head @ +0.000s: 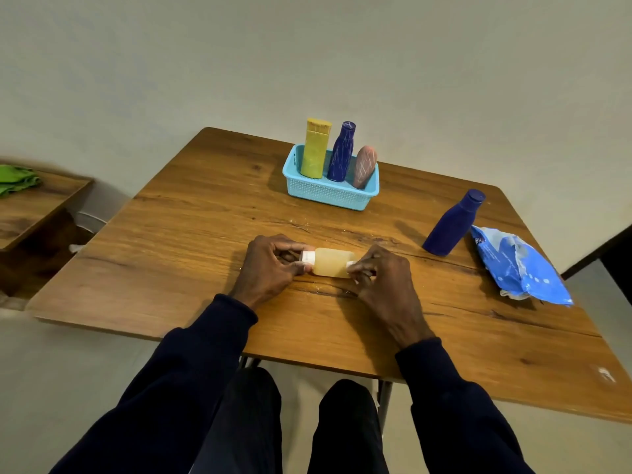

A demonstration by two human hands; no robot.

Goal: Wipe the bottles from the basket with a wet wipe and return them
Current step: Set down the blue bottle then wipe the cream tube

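Observation:
A small pale-yellow bottle (331,262) with a white cap lies sideways at the middle of the wooden table (191,241). My left hand (270,268) grips its capped end. My right hand (379,280) presses a white wet wipe (352,266) against its other end. At the back, a light-blue basket (328,195) holds a yellow bottle (315,148), a dark-blue bottle (341,152) and a pink bottle (364,167). Another dark-blue bottle (453,224) stands alone on the table to the right.
A blue wet-wipe pack (519,265) lies near the table's right edge, beside the lone blue bottle. A lower wooden shelf (30,206) with a green cloth (17,179) sits to the left. The wall runs close behind the table.

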